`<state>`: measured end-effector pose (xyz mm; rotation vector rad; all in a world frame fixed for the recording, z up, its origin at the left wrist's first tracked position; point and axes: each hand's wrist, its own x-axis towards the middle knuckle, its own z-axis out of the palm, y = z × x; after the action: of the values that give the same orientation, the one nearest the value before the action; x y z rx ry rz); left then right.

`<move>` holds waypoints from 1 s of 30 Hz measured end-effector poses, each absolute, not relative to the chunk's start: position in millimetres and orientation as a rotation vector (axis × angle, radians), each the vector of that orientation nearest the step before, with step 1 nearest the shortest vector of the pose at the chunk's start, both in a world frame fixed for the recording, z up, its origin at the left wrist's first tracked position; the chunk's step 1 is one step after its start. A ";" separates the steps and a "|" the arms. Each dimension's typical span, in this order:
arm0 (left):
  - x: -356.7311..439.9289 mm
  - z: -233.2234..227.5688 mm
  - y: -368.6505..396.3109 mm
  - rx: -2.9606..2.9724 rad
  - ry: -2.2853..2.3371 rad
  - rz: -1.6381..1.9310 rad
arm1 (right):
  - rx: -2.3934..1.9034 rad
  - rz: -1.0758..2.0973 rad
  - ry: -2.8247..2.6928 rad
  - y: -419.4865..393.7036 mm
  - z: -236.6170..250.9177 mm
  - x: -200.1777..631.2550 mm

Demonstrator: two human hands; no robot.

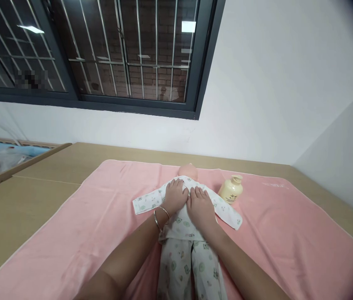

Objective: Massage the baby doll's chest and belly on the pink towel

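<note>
A baby doll lies on its back on a pink mat (101,216), its bare head (188,171) pointing away from me. It wears a white printed long-sleeved top (182,223) and matching trousers (176,266). Both sleeves stretch out to the sides, and no doll hands show at the cuffs. My left hand (175,196) rests flat on the left of the doll's upper chest, with a silver bangle at the wrist. Beside it, my right hand (200,206) lies flat on the right of the chest, fingers extended. Neither hand grips anything.
A pale yellow bottle (231,189) stands on the mat just beyond the doll's right-side sleeve. Under the mat is a wooden tabletop (48,166). At far left, a wooden-edged bin (10,156) holds plastic and blue material. A white wall and barred window (132,54) rise behind.
</note>
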<state>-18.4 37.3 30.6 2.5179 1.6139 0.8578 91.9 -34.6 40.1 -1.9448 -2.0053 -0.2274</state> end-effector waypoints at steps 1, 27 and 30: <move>-18.5 29.0 38.0 2.503 1.610 0.869 | -1.947 -0.219 -2.006 -34.4 40.6 92.0; -6.0 30.4 14.3 2.568 1.781 0.847 | -1.758 0.052 -1.899 -6.3 24.8 118.0; -0.9 33.2 0.3 2.628 1.827 0.804 | -1.765 0.050 -1.973 -6.0 28.4 122.9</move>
<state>-0.9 0.3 33.2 2.6276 1.8270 0.8045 122.9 -6.0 28.4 -1.7652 -1.9726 0.0501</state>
